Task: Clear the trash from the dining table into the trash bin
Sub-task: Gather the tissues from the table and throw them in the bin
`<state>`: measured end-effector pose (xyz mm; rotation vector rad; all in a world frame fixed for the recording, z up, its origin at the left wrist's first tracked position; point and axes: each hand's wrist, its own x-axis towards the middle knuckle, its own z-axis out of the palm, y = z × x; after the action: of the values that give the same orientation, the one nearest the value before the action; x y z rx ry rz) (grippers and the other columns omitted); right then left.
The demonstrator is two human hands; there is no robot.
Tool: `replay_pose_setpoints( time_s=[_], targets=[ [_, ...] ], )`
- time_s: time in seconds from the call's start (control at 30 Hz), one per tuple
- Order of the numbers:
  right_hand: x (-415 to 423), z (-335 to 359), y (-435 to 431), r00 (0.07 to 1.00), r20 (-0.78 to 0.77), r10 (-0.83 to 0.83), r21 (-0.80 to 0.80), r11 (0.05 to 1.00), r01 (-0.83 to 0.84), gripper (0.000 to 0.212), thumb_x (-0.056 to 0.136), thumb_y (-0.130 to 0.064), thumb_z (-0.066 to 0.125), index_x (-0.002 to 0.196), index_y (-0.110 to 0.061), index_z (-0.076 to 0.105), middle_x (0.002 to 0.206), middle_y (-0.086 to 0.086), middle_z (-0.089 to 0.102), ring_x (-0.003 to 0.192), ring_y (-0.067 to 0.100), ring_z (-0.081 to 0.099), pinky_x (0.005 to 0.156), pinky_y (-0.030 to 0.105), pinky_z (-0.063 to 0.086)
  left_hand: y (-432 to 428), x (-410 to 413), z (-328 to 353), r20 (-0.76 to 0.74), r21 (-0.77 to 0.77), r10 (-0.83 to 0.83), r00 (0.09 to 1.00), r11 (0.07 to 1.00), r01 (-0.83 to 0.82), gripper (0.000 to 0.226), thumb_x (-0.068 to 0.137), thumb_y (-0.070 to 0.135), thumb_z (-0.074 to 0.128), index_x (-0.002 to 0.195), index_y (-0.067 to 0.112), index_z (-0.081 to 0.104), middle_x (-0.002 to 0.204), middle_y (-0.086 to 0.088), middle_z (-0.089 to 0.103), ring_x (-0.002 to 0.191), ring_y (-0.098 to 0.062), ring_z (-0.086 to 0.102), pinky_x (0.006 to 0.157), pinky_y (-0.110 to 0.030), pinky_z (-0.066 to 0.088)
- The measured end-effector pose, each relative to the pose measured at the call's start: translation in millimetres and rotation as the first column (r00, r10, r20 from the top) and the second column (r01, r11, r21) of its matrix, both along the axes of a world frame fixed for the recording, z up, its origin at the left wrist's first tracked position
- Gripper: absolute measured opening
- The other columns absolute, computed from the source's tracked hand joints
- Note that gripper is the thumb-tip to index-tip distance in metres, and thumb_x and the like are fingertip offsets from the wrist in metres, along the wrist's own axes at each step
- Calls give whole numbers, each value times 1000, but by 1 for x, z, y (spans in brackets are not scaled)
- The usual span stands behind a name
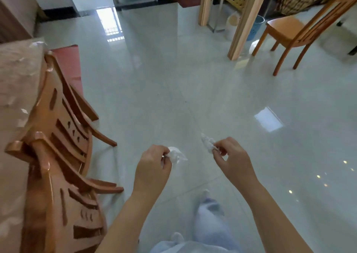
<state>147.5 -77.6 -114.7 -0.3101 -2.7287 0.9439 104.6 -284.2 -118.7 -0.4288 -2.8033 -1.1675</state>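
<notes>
Both hands carry trash over the floor, left hand (152, 162) and right hand (232, 159) each pinched on a crumpled tissue, while scraps remain on the surface (17, 74) and the blue bin (256, 27) stands well ahead.

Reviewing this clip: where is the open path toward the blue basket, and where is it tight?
Open: the tiled floor between the wooden chairs on the left and the lone chair on the right. Crowded: the blue basket sits behind the pale wooden post, beside a white bin. Each hand, left and right, holds a crumpled tissue.
</notes>
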Motion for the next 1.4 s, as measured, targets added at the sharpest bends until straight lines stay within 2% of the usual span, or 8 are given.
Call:
replay_pose_setpoints(
  time_s=[0.1,0.13,0.37,0.5,0.7,0.8,1.0,1.4],
  targets=[
    [-38,-2,6,999,-17,45,21,999,-44,8,76,-6,65,75,-11,61,72,-2,53,61,9,48,58,15,39,8,-28,1,2,-51,27,1000,998,-27,14,75,-4,63,83,7,63,78,-6,62,69,-23,57,61,-35,50],
    [-99,-10,26,996,-36,84,20,996,-83,7,76,-6,65,75,-11,61,72,-1,54,61,10,48,58,17,40,23,-79,-8,6,-57,69,998,996,-69,14,74,-4,63,83,8,63,78,-5,63,70,-22,57,61,-34,50],
    [-281,7,78,984,-38,172,-1,985,-172,5,78,-7,65,76,-10,60,73,2,56,60,14,51,55,21,41,68,-237,16,7,-87,193,981,978,-191,11,76,0,64,84,8,64,77,-1,60,69,-15,53,61,-9,33],
    [-386,16,72,963,-51,265,3,964,-266,6,78,-7,64,75,-10,60,73,0,53,60,14,50,54,17,37,65,-315,23,3,-93,265,964,960,-263,11,76,0,65,83,8,64,77,-2,60,69,-17,53,60,-15,36],
    [-513,-2,18,884,17,468,-24,884,-467,7,77,-6,65,76,-11,60,73,-3,52,61,13,52,55,23,42,24,-416,10,60,-74,424,904,905,-419,10,78,2,64,85,8,65,81,-5,60,71,-22,55,62,-29,43],
    [-588,-7,-17,863,11,506,-26,863,-505,7,77,-6,65,76,-11,60,72,-4,51,60,9,50,55,18,40,-10,-482,1,51,-70,475,879,879,-471,8,79,5,64,86,10,64,82,-4,62,72,-21,55,62,-28,43],
    [-742,15,-101,801,35,597,12,801,-598,5,77,-6,65,78,-9,61,74,-2,53,63,17,55,56,32,46,-87,-616,16,20,-43,539,842,842,-538,8,82,9,62,90,10,64,84,-2,60,74,-18,54,64,-29,47],
    [-991,-1,-211,738,26,674,15,738,-675,7,76,-4,66,77,-10,61,71,-3,52,61,18,54,52,26,42,-188,-841,0,22,-65,646,763,762,-644,8,76,6,67,82,11,66,74,5,51,67,-21,53,61,-26,39]
  ],
)
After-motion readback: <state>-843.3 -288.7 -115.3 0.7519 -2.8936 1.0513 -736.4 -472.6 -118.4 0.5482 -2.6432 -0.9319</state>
